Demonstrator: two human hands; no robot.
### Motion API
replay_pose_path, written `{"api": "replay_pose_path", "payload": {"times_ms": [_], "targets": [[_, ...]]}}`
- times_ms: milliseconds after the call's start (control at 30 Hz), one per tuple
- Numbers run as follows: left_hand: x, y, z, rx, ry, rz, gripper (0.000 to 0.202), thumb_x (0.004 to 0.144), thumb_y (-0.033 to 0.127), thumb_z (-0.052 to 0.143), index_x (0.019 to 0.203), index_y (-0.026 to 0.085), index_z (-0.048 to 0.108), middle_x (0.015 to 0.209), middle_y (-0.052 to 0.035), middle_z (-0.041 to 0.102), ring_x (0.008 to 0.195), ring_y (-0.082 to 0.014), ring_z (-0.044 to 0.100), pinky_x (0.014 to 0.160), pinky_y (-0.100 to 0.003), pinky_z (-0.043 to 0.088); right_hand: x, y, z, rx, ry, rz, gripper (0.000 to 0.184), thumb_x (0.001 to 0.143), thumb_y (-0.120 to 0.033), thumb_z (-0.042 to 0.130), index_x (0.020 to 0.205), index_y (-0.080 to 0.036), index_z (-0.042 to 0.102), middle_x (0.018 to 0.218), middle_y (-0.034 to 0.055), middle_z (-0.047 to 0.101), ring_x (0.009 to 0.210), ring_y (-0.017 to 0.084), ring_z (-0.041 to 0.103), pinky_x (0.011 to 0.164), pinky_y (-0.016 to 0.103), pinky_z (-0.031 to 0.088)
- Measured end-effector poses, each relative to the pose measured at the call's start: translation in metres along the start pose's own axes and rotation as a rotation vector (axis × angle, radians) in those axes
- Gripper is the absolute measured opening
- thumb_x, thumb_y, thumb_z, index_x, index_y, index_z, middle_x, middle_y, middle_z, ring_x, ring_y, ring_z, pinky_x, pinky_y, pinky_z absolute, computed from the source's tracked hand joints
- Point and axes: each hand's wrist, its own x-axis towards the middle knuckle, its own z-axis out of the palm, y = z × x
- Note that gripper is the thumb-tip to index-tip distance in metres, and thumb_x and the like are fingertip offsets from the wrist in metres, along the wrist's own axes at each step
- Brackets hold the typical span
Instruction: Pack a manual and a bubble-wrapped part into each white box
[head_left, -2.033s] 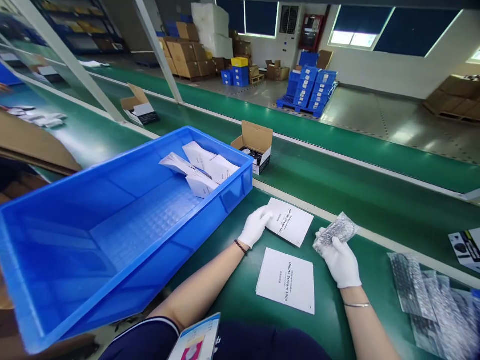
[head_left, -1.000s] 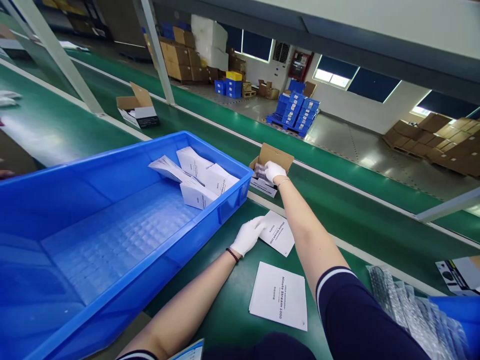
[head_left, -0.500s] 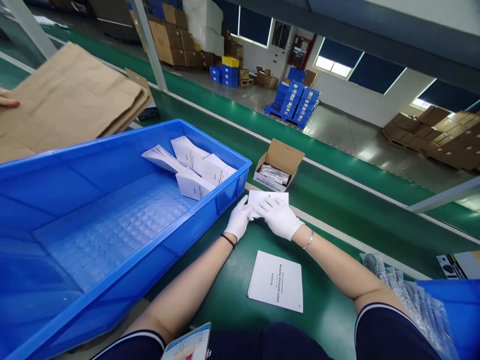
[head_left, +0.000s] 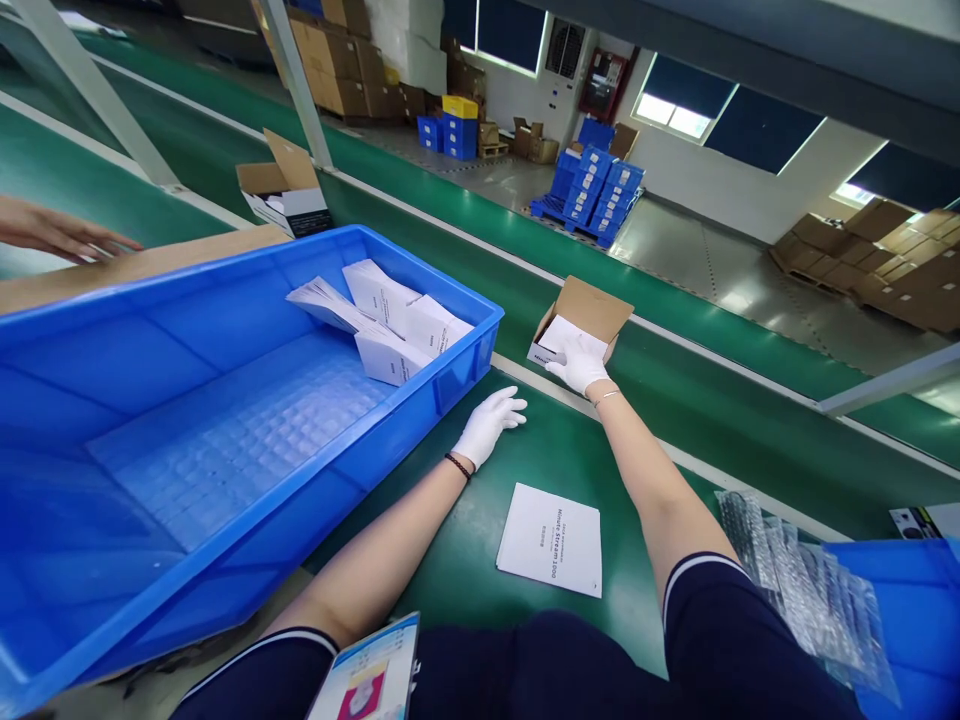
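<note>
My right hand (head_left: 582,368), in a white glove, is at the open carton (head_left: 602,308), its fingers on a white folded booklet (head_left: 568,336) at the carton's mouth. The fingers partly cover the booklet, so how firmly they grip it is hard to see. My left hand (head_left: 491,425), also gloved, hovers over or rests on the green table with fingers stretched out and nothing in them. In front of me lies a small stack of white booklets (head_left: 550,540). More folded booklets (head_left: 397,318) stand in the far right corner of the blue bin (head_left: 300,490).
Bubble-wrap bags (head_left: 806,585) lie by another blue bin (head_left: 900,610) on the right. A second open carton (head_left: 289,190) sits on the line behind the large bin. Another person's hand (head_left: 64,232) reaches over brown cardboard (head_left: 187,253) at the left.
My right hand carried the white booklet from the table to the carton, which sits slightly farther right. My left hand let go. At the left, the brown sheets were lowered behind the bin.
</note>
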Motion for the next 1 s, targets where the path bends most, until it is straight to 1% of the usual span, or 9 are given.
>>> {"api": "replay_pose_path", "payload": {"times_ms": [100, 200, 300, 367, 433, 567, 833, 900, 1000], "targets": [[0.0, -0.001, 0.001, 0.053, 0.003, -0.015, 0.054, 0.088, 0.036, 0.058, 0.135, 0.01, 0.055, 0.118, -0.0169, 0.071, 0.081, -0.0152, 0.07, 0.075, -0.027, 0.053, -0.051, -0.007, 0.003, -0.017, 0.126, -0.104, 0.062, 0.095, -0.036, 0.055, 0.148, -0.006, 0.043, 0.154, 0.0218, 0.043, 0.145, 0.035, 0.034, 0.118, 0.049, 0.027], [-0.002, -0.001, 0.003, 0.113, -0.007, -0.004, 0.051, 0.089, 0.032, 0.057, 0.135, 0.011, 0.055, 0.117, -0.0161, 0.071, 0.081, -0.0154, 0.07, 0.075, -0.027, 0.053, -0.134, -0.024, 0.006, 0.026, -0.042, -0.322, 0.055, 0.096, -0.044, 0.054, 0.141, -0.013, 0.054, 0.146, 0.0174, 0.054, 0.137, 0.032, 0.046, 0.115, 0.045, 0.035], [-0.001, -0.005, 0.004, 0.202, -0.013, 0.033, 0.048, 0.092, 0.032, 0.052, 0.136, 0.013, 0.055, 0.119, -0.0135, 0.071, 0.084, -0.0144, 0.071, 0.077, -0.026, 0.054, -0.216, -0.044, 0.006, 0.006, -0.26, -0.495, 0.08, 0.082, -0.063, 0.069, 0.144, -0.017, 0.053, 0.15, 0.0183, 0.049, 0.141, 0.041, 0.038, 0.115, 0.056, 0.032], [-0.001, -0.006, 0.004, 0.263, -0.032, 0.049, 0.047, 0.092, 0.031, 0.052, 0.136, 0.014, 0.056, 0.119, -0.0123, 0.071, 0.085, -0.0143, 0.071, 0.078, -0.026, 0.053, -0.255, -0.055, 0.008, -0.033, -0.33, -0.494, 0.103, 0.069, -0.071, 0.078, 0.149, -0.014, 0.047, 0.156, 0.0233, 0.039, 0.144, 0.05, 0.028, 0.114, 0.065, 0.027], [-0.003, -0.005, 0.005, 0.316, -0.054, 0.061, 0.046, 0.092, 0.031, 0.052, 0.134, 0.014, 0.058, 0.119, -0.0114, 0.071, 0.086, -0.0144, 0.07, 0.079, -0.026, 0.053, -0.278, -0.06, 0.013, -0.063, -0.361, -0.441, 0.106, 0.067, -0.067, 0.081, 0.15, -0.011, 0.045, 0.156, 0.0265, 0.037, 0.143, 0.052, 0.028, 0.111, 0.067, 0.028], [-0.008, -0.004, 0.007, 0.378, -0.082, 0.087, 0.044, 0.091, 0.031, 0.052, 0.131, 0.014, 0.06, 0.117, -0.0103, 0.072, 0.086, -0.0139, 0.069, 0.08, -0.026, 0.053, -0.285, -0.055, 0.023, -0.03, -0.336, -0.411, 0.081, 0.086, -0.057, 0.069, 0.146, -0.008, 0.049, 0.15, 0.0255, 0.045, 0.139, 0.046, 0.036, 0.11, 0.064, 0.032], [-0.01, -0.003, 0.008, 0.377, -0.08, 0.088, 0.041, 0.092, 0.03, 0.053, 0.129, 0.016, 0.062, 0.116, -0.0093, 0.073, 0.087, -0.0136, 0.07, 0.079, -0.024, 0.052, -0.271, -0.032, 0.021, 0.235, -0.39, -0.427, 0.059, 0.1, -0.053, 0.046, 0.149, -0.019, 0.049, 0.154, 0.0154, 0.047, 0.146, 0.04, 0.034, 0.114, 0.065, 0.033], [-0.011, 0.0, 0.01, 0.343, -0.075, 0.064, 0.035, 0.092, 0.033, 0.055, 0.12, 0.015, 0.066, 0.104, -0.0086, 0.075, 0.078, -0.0126, 0.07, 0.071, -0.022, 0.052, -0.272, -0.028, 0.023, 0.291, -0.274, -0.376, 0.047, 0.104, -0.038, 0.038, 0.147, -0.025, 0.051, 0.147, 0.0088, 0.056, 0.142, 0.032, 0.044, 0.114, 0.058, 0.039], [-0.023, 0.006, 0.017, 0.298, -0.184, -0.06, 0.049, 0.093, 0.056, 0.053, 0.089, 0.011, 0.072, 0.073, -0.0102, 0.073, 0.055, -0.0128, 0.063, 0.054, -0.022, 0.048, -0.27, -0.024, 0.025, 0.276, 0.156, -0.197, 0.045, 0.1, -0.021, 0.035, 0.137, -0.025, 0.06, 0.134, 0.0073, 0.067, 0.131, 0.026, 0.056, 0.112, 0.05, 0.044]]}}
